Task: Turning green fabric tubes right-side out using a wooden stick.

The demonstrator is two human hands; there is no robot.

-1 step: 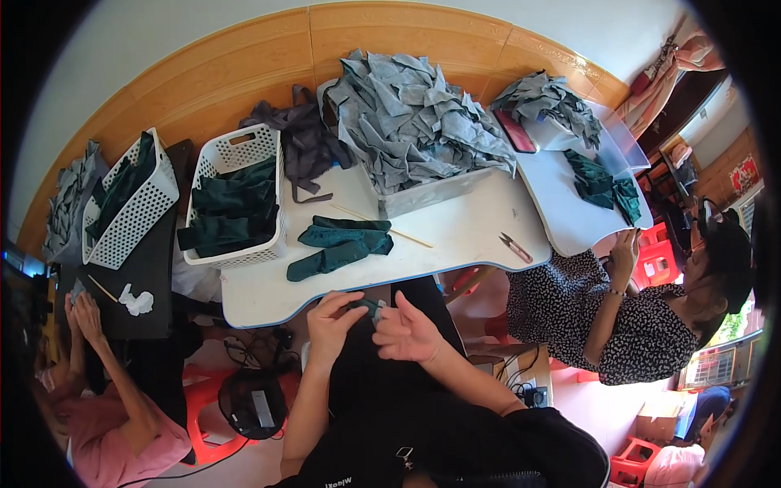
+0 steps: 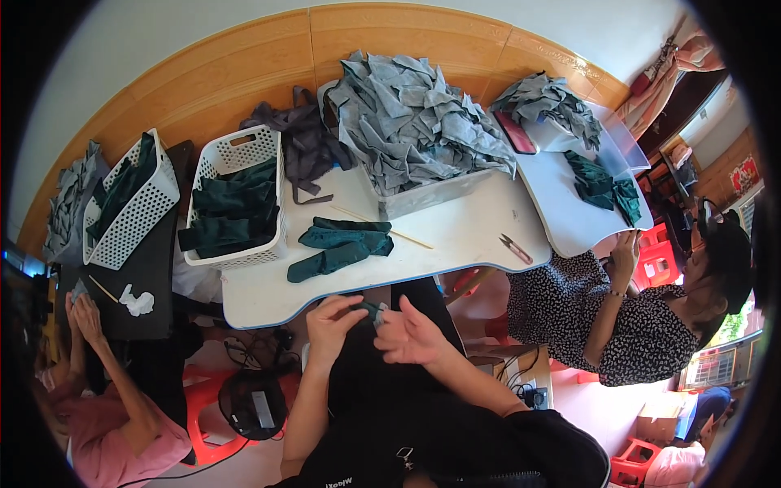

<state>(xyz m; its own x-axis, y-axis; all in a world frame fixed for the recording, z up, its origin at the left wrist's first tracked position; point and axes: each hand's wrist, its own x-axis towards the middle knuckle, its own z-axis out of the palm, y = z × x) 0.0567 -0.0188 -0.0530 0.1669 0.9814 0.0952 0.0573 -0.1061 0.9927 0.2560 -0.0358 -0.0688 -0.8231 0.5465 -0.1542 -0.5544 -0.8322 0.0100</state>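
Observation:
In front of my lap, just off the table's near edge, a small dark green and grey piece of fabric [image 2: 372,311] is stretched between my two hands. My left hand [image 2: 328,329] pinches its left end between thumb and fingers. Curled fingers of my right hand [image 2: 413,335] grip the other end, with the thumb raised. Finished-looking dark green velvet pieces [image 2: 338,248] lie on the white table [image 2: 464,236] ahead, beside a thin wooden stick [image 2: 415,239]. Small thread snips [image 2: 515,248] rest near the table's right edge.
A grey bin [image 2: 431,195] overflows with grey fabric pieces [image 2: 407,122]. To its left stands a white perforated basket [image 2: 236,262] of green velvet pieces, and dark strips [image 2: 309,150] lie between them. Co-workers sit left and right; a red stool [image 2: 203,423] stands at lower left.
My right hand has shifted very slightly to the right, and a little more of the fabric shows between my hands. Everything else looks the same.

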